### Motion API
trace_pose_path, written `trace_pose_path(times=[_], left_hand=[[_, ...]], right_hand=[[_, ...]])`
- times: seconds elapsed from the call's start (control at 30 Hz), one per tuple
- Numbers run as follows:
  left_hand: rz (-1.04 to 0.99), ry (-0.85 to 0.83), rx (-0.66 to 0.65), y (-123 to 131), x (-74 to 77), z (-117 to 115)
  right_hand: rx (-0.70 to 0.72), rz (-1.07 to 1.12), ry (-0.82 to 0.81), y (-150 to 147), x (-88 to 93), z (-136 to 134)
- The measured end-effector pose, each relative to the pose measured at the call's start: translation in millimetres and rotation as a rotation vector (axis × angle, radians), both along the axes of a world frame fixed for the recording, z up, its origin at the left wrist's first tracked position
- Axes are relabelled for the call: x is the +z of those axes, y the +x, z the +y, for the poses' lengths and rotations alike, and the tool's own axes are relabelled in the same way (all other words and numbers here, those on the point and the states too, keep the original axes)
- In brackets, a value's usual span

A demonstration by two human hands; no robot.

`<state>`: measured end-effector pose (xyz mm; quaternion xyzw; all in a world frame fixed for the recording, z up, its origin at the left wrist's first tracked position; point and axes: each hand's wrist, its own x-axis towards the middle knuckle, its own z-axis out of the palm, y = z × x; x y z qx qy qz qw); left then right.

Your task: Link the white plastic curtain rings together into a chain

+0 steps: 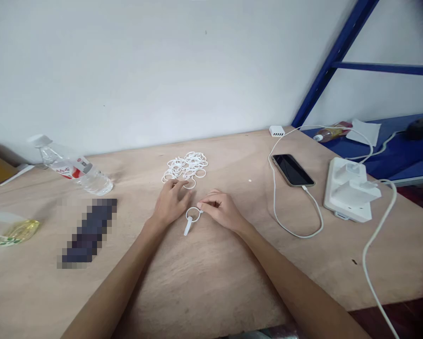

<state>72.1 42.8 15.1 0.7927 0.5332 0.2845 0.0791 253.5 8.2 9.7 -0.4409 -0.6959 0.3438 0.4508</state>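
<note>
My right hand pinches a white plastic ring between thumb and fingers at its right side. A short white tab hangs from that ring toward me, just above or on the wooden tabletop. My left hand reaches to the near edge of a loose heap of white rings. Its thumb and forefinger are apart, and the fingertips lie beside or on a ring at the front of the heap. Whether they touch it is unclear, since the fingers partly cover it.
A water bottle leans at the left, near a bag-like pack and a blurred dark item. To the right, a phone is plugged into a white cable, beside a power strip and small charger. A wall stands behind.
</note>
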Motion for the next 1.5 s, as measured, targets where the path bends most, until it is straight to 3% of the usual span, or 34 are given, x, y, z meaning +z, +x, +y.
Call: trace_pose_path(times=[0.17, 0.4, 0.53, 0.73, 0.97, 1.13, 1.33, 1.5], left_hand=[[0.11, -0.028, -0.006, 8.1, -9.8, 6.6], [-0.033, -0.001, -0.113, -8.8, -10.4, -7.0], [-0.121, 0.139, -0.167, -9.4, -8.0, -17.5], [-0.131, 0.378, -0.287, -3.7, -13.2, -20.6], [-0.122, 0.349, -0.383, -1.5, -13.5, -20.4], [-0.151, 0.361, -0.391, 0.1, -12.9, -21.2], [-0.215, 0.346, -0.373, 3.7, -13.1, -23.9], [-0.308, 0.168, -0.277, 11.1, -7.6, -29.8]], right_hand=[[-0.015, -0.002, 0.007, -0.2, -1.1, 0.3], [-0.087, 0.044, -0.015, 0.5, -2.3, 1.5], [-0.205, 0.103, -0.08, 2.4, -7.2, 4.0], [-0.102, 0.032, -0.107, 3.9, -5.3, 3.0], [0.011, 0.004, -0.128, 4.6, 1.7, 2.2], [0.005, 0.09, -0.176, 4.0, 2.2, 1.2], [0.003, 0.127, -0.164, 3.7, -0.1, 2.2], [0.008, 0.137, -0.203, 5.3, 0.0, 1.5]])
